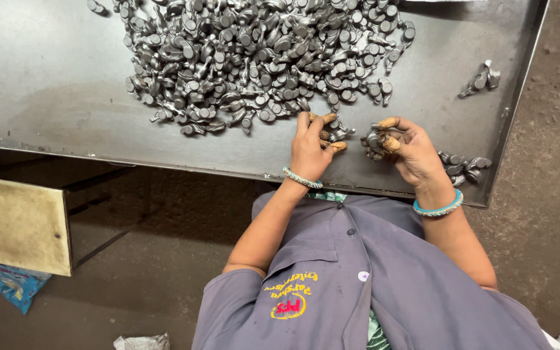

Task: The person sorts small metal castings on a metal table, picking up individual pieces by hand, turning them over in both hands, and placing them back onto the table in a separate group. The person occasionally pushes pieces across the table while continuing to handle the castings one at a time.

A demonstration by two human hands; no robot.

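Big grey metal surface [46,84], dull and flat. On it, one huge heap of small grey metal parts [260,58], spread wide across the far side. Just at the near edge of that heap, both hands. Left hand [311,149] closer to the heap, palm down, fingers curled on a few loose parts [338,131] right at the heap's near edge. Right hand [409,152] a bit farther from the heap, off to its right, fingers bent around a little clump of parts [374,141]. Fingertips on both hands covered in orange-brown caps. Clump between the two hands, touching the right one. Long way of each part hard to tell, too small and jumbled.

Right of the heap, well apart, two parts lying alone [481,79]. Near the right wrist, a tiny pile [465,168] by the surface's edge.

Below the heap, past the surface's edge: a tan flat board [17,223], a blue crumpled bag [14,285] on the floor, a yellow and red stitched badge [291,295] on the grey shirt.
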